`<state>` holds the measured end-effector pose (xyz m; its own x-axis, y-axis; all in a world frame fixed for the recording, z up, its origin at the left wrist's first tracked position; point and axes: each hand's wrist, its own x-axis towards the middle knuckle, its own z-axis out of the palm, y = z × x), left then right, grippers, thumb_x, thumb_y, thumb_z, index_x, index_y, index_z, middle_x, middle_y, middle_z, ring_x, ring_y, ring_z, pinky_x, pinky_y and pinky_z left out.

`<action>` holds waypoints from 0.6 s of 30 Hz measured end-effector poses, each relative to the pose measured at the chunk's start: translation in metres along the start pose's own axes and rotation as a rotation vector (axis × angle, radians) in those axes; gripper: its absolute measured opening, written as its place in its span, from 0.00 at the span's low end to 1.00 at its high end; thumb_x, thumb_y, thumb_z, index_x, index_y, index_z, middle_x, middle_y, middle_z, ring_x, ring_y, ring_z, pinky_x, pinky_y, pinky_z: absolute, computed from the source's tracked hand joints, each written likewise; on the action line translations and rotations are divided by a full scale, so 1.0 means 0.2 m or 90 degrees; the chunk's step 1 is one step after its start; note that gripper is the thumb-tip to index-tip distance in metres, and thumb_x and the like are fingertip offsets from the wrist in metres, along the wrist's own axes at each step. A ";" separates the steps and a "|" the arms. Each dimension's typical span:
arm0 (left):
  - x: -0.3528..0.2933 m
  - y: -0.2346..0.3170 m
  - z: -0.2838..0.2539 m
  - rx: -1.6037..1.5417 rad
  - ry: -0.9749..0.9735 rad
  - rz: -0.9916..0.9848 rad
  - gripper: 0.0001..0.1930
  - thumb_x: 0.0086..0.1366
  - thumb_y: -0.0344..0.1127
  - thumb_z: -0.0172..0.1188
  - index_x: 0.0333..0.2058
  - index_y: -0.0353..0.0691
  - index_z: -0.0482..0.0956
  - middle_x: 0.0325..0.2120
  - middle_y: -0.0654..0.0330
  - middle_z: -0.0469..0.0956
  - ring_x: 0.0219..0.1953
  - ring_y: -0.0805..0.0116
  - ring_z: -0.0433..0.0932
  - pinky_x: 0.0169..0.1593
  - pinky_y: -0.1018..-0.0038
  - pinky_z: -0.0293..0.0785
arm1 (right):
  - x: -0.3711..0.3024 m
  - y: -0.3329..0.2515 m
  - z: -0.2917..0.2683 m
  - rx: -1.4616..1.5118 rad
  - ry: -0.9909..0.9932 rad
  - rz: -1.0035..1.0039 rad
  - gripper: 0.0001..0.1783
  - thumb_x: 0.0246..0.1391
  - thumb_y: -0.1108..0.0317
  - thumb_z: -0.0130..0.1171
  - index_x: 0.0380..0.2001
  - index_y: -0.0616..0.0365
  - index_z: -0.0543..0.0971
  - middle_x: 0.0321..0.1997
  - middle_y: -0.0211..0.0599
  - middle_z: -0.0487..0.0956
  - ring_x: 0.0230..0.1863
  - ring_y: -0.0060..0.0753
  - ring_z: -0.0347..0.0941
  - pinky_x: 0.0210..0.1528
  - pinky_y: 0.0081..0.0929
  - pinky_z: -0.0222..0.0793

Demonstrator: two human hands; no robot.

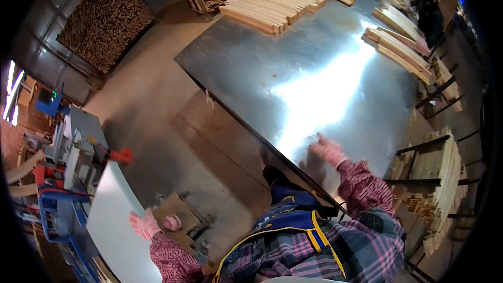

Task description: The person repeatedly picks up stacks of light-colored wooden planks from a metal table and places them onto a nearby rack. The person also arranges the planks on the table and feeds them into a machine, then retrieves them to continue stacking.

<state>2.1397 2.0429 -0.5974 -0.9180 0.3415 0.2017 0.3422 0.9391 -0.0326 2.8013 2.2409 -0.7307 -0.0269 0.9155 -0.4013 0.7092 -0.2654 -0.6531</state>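
My left hand point(144, 225), in a pinkish glove, is at the edge of a white tabletop point(111, 215) on the left. Its fingers are apart and hold nothing; whether they touch the top I cannot tell. Over the near end of a large shiny metal table point(236, 57) is my right hand point(328, 151), gloved alike. Its fingers stretch out with nothing in them, close to the bright glare on the metal. Patterned red sleeve covers show on both forearms, and a blue apron with yellow edging point(285, 215) hangs at my front.
Wooden strips lie in a row point(275, 5) across the table's far end. More strips point(401, 52) lie on its right side, near another person in dark clothes point(430, 13). A rack of boards point(440, 178) stands right. A blue and red machine point(57, 183) is left; stacked wood point(107, 23) stands behind.
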 end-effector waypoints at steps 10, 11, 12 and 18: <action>0.56 0.50 0.30 0.079 -0.021 -0.153 0.39 0.55 0.45 0.66 0.61 0.29 0.65 0.58 0.38 0.68 0.63 0.44 0.65 0.68 0.54 0.59 | 2.29 -0.42 -0.49 0.047 0.352 0.144 0.33 0.57 0.55 0.48 0.63 0.61 0.69 0.47 0.57 0.80 0.51 0.58 0.75 0.53 0.47 0.70; 0.56 0.66 0.29 0.151 -0.049 -0.157 0.39 0.55 0.45 0.66 0.62 0.29 0.65 0.58 0.38 0.68 0.63 0.44 0.65 0.68 0.54 0.59 | 2.47 -0.45 -0.52 0.048 0.351 0.108 0.33 0.57 0.56 0.48 0.64 0.61 0.67 0.48 0.59 0.79 0.51 0.59 0.75 0.55 0.47 0.69; 0.56 0.87 0.27 0.193 -0.069 -0.125 0.40 0.55 0.45 0.66 0.62 0.29 0.64 0.58 0.38 0.68 0.63 0.44 0.64 0.68 0.54 0.59 | 2.62 -0.47 -0.54 -0.016 0.359 0.125 0.32 0.58 0.58 0.48 0.64 0.59 0.67 0.50 0.59 0.79 0.51 0.60 0.75 0.55 0.47 0.70; 0.50 2.69 0.44 -0.120 -0.166 0.480 0.47 0.57 0.44 0.67 0.69 0.31 0.54 0.69 0.39 0.56 0.71 0.43 0.52 0.73 0.55 0.47 | 3.39 -0.48 -0.97 -0.399 0.325 -0.016 0.26 0.61 0.58 0.48 0.61 0.56 0.70 0.64 0.52 0.69 0.56 0.56 0.71 0.58 0.47 0.70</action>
<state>2.2155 2.5863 -0.6805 -0.4373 0.8982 -0.0442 0.8925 0.4395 0.1011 2.8520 2.9446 -0.8155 0.1693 0.9843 0.0499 0.9798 -0.1627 -0.1159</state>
